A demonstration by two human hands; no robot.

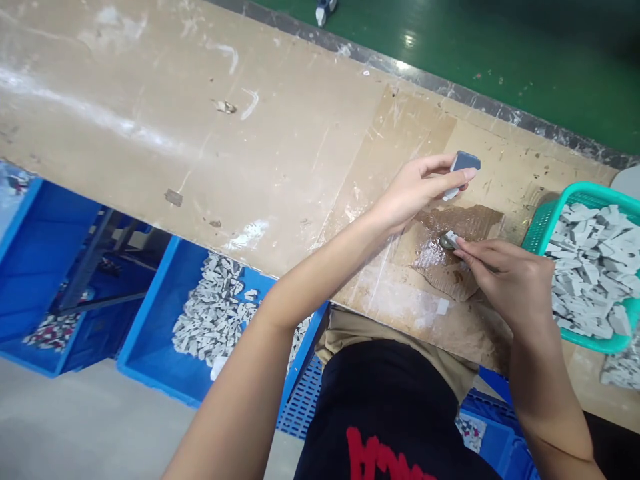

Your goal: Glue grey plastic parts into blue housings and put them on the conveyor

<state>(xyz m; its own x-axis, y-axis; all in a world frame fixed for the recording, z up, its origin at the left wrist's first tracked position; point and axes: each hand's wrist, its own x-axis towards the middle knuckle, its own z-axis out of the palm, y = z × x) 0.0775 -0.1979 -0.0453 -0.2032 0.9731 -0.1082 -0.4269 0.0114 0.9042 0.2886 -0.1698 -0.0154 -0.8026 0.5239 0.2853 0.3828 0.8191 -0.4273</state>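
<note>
The left hand (415, 190) was closed, fingers curled around a flat slate-blue block with a pale grey edge (463, 167), and the block stuck out past the fingertips toward the far side of the bench. Over to the right hand (510, 287), pinched shut between thumb and fingers on a small pale grey piece (452, 239)! That piece sat right against a small round dark metal-looking part (444, 243), though how the two met was too small to tell. Beneath the pinch lay a glossy brown-stained cardboard patch (465, 223) on the worn tan bench (200, 153). Just beyond the right hand stood a teal plastic mesh basket (537, 230), heaped with angular grey pieces (593, 267). Down past the bench edge on the left, bright blue plastic bins (143, 340) held more grey pieces (213, 313).
</note>
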